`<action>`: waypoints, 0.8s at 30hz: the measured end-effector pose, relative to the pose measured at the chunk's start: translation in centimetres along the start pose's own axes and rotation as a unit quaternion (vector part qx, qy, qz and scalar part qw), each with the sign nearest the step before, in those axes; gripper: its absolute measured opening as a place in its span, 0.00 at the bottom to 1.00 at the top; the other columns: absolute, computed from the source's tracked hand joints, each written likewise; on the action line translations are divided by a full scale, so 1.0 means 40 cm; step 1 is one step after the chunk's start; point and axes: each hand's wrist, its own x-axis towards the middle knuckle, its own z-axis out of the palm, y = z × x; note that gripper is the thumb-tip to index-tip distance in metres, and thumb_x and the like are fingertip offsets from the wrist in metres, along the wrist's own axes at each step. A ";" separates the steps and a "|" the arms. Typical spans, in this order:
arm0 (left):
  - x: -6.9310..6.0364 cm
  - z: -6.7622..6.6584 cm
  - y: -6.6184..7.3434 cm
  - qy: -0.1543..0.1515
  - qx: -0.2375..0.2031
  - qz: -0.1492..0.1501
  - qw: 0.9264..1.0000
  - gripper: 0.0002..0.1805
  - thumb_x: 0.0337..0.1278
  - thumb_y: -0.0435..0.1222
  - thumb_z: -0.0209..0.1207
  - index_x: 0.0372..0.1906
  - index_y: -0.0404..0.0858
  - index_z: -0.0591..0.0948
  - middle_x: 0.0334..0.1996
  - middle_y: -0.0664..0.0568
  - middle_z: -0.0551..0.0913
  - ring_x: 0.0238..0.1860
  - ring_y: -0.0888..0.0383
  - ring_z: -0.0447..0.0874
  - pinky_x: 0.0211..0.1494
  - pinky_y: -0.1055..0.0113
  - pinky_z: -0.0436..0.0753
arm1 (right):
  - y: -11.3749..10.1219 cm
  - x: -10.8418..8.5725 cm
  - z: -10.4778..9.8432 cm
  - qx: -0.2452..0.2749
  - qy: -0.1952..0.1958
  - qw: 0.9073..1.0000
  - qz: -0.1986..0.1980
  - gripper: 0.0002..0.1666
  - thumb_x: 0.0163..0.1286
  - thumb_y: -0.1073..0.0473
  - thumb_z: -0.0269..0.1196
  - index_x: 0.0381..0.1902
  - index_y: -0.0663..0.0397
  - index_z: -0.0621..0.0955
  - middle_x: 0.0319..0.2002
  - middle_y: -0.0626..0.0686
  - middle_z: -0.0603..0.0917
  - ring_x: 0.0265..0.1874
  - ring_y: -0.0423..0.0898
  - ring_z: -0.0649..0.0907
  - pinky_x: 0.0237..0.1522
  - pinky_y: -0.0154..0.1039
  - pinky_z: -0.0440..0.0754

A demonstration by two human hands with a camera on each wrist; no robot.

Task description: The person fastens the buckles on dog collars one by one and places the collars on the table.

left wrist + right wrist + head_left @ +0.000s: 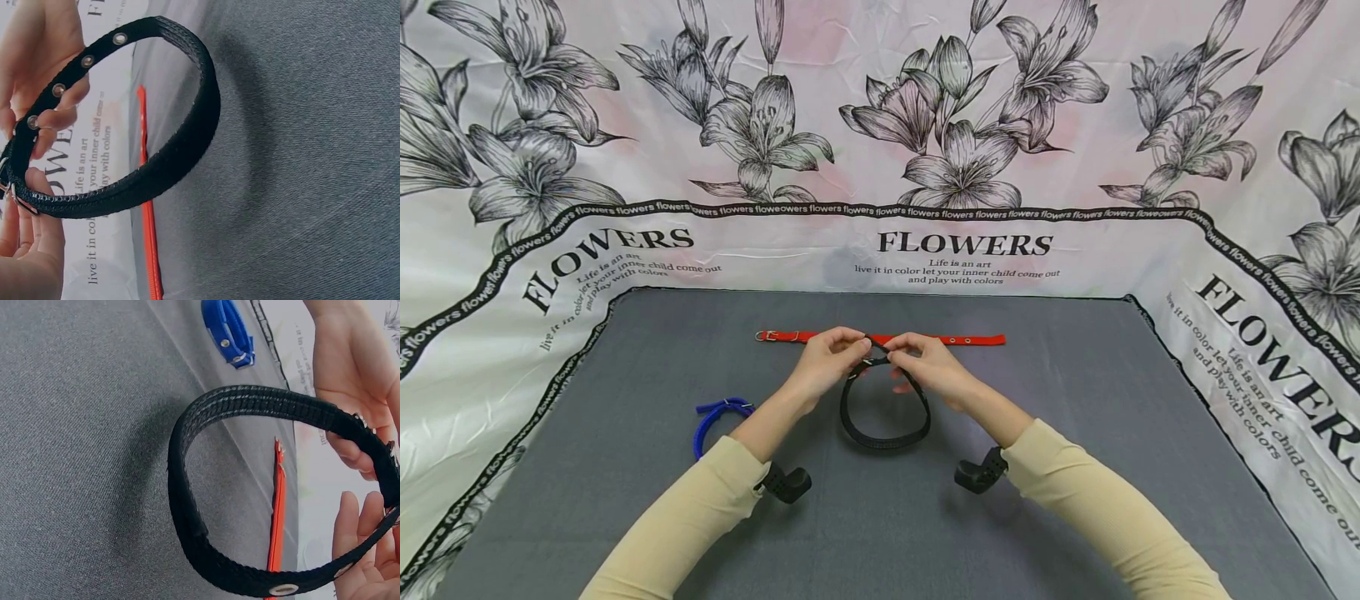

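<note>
A black collar [886, 442] with metal eyelets hangs in a closed loop above the table, held by both hands. My left hand [823, 362] pinches it near the buckle [17, 197]. At the opposite side of the buckle, my right hand [934, 367] pinches the strap's end part. In the left wrist view the eyelet side of the black collar [209, 112] runs up beside the right hand's fingers. The right wrist view shows the collar [178, 487] with its stitched inner face. Exactly how the strap passes through the buckle is partly hidden by the fingers.
A red collar [977, 340] lies stretched out behind the hands, its buckle to the left. A blue collar [703, 433], fastened into a loop, lies left, partly behind the left forearm. Grey cloth [1060, 375] covers the table; a flower-printed cloth [805, 250] borders its back and sides.
</note>
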 end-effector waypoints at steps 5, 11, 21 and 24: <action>0.000 0.003 -0.016 -0.005 0.032 0.005 0.999 0.18 0.56 0.48 0.59 0.49 0.45 0.77 0.44 0.51 0.80 0.41 0.57 0.77 0.40 0.65 0.76 | -0.001 -0.002 0.000 0.010 0.009 1.000 -0.006 0.16 0.67 0.60 0.55 0.51 0.60 0.74 0.44 0.58 0.75 0.36 0.51 0.78 0.43 0.55 0.80; -0.007 0.005 -0.032 -0.035 0.030 0.008 0.999 0.18 0.57 0.43 0.60 0.50 0.41 0.75 0.45 0.45 0.82 0.46 0.51 0.80 0.52 0.55 0.76 | -0.001 -0.006 -0.002 0.037 0.022 0.999 -0.013 0.19 0.69 0.59 0.53 0.55 0.62 0.71 0.39 0.55 0.75 0.37 0.52 0.78 0.41 0.49 0.82; -0.014 0.013 -0.027 -0.020 0.011 0.002 1.000 0.17 0.61 0.42 0.56 0.50 0.36 0.76 0.43 0.40 0.82 0.33 0.61 0.81 0.46 0.59 0.80 | 0.002 -0.001 -0.005 0.044 0.033 0.998 -0.020 0.17 0.70 0.60 0.52 0.53 0.63 0.71 0.43 0.57 0.75 0.42 0.54 0.77 0.43 0.49 0.81; -0.014 0.015 -0.024 -0.017 0.024 0.007 1.000 0.17 0.61 0.42 0.56 0.49 0.35 0.77 0.40 0.42 0.83 0.30 0.61 0.80 0.42 0.61 0.81 | 0.003 0.001 -0.007 0.040 0.036 0.998 -0.040 0.16 0.70 0.62 0.52 0.53 0.64 0.71 0.46 0.61 0.74 0.46 0.57 0.75 0.46 0.52 0.80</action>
